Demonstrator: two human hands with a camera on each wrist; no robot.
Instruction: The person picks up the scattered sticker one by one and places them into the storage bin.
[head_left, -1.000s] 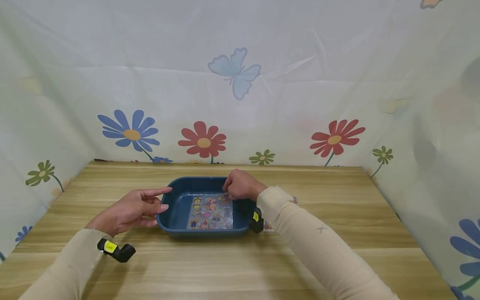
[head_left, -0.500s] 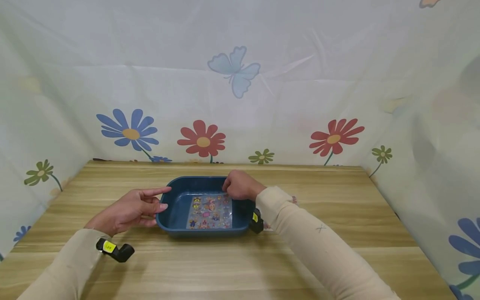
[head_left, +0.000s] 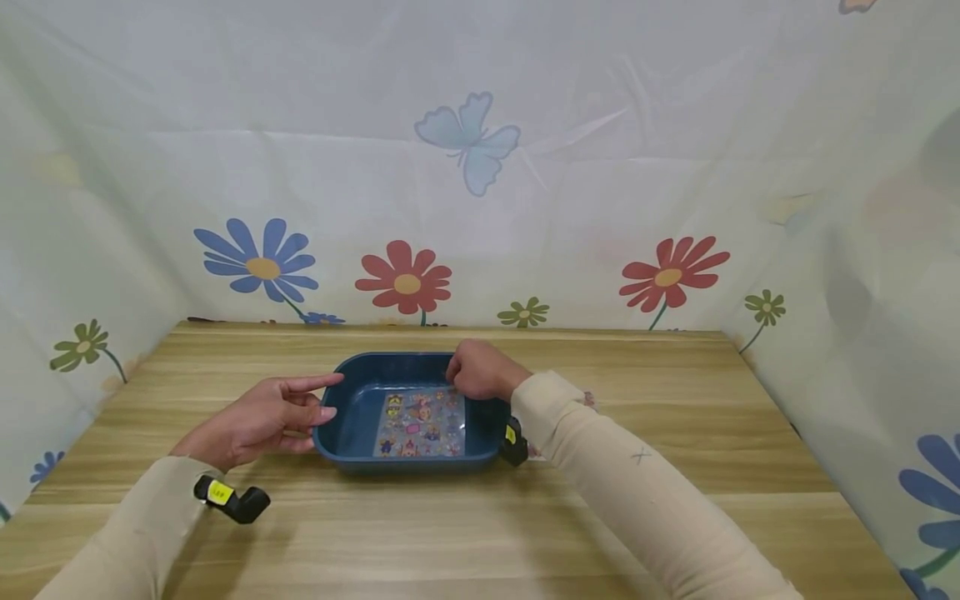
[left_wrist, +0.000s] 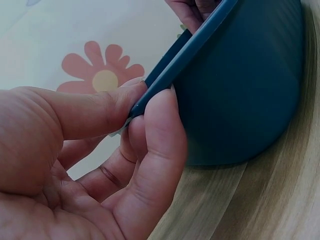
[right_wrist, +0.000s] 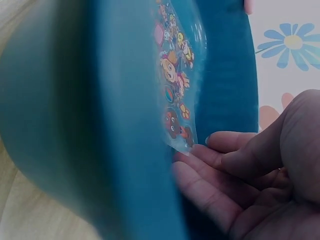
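Observation:
A blue, rounded rectangular plastic tray (head_left: 420, 463) sits on the wooden table. On its floor lies a clear sticker sheet (head_left: 414, 429) printed with small cartoon figures. My left hand (head_left: 258, 421) pinches the tray's left rim between thumb and fingers; the left wrist view has this grip up close. Inside the tray, at the far right, my right hand (head_left: 483, 371) has curled fingers at the sheet's corner. In the right wrist view that corner of the sticker sheet (right_wrist: 177, 85) meets the fingertips and looks pinched and slightly raised.
Edges of another colourful printed piece (head_left: 588, 400) show on the table beside the right sleeve, mostly covered by the arm. Flower-printed white cloth (head_left: 322, 192) hangs behind the wooden table (head_left: 420, 533) and at both sides.

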